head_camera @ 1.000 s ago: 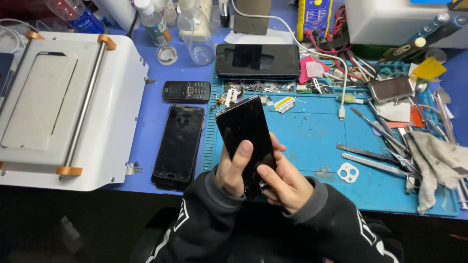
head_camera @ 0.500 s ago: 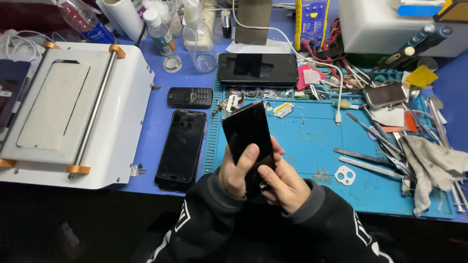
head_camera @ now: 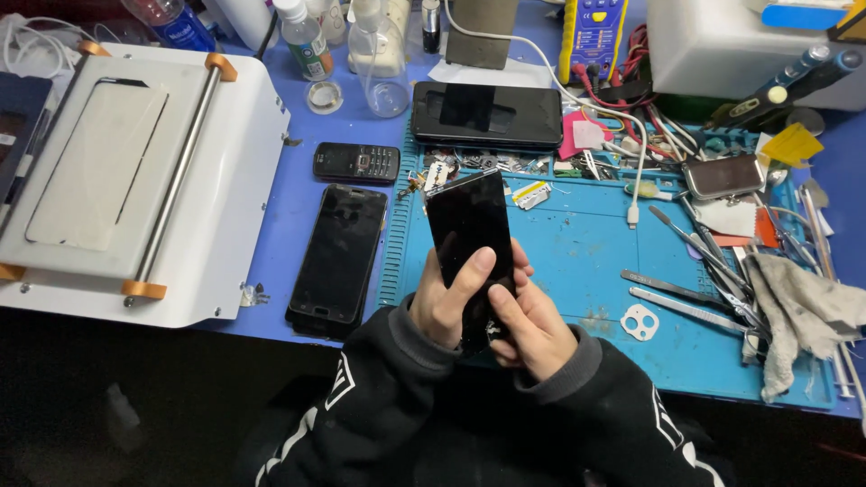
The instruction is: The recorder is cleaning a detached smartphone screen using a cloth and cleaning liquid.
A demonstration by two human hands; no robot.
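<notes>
A blue-topped bench [head_camera: 298, 194] fills the view, with a white flat-bed machine with an orange-capped roller bar [head_camera: 135, 176] at nine o'clock and a turquoise rubber work mat [head_camera: 586, 261] at three o'clock strewn with metal tweezers [head_camera: 681, 307]. At six o'clock the left hand [head_camera: 446, 302] and right hand [head_camera: 532, 329] are both curled shut around the lower half of a black glossy phone screen panel [head_camera: 469, 239] held tilted above the mat, the left thumb pressed on its glass. A black flat smartphone [head_camera: 338, 257] lies on the bench just at eight o'clock of it.

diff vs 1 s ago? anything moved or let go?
Nothing taken or let go. Both hands, left hand and right hand, keep their grip on the black phone screen, thumbs on the glass as before. The second black phone, keypad phone and white machine stayed put; only the camera view shifted.
</notes>
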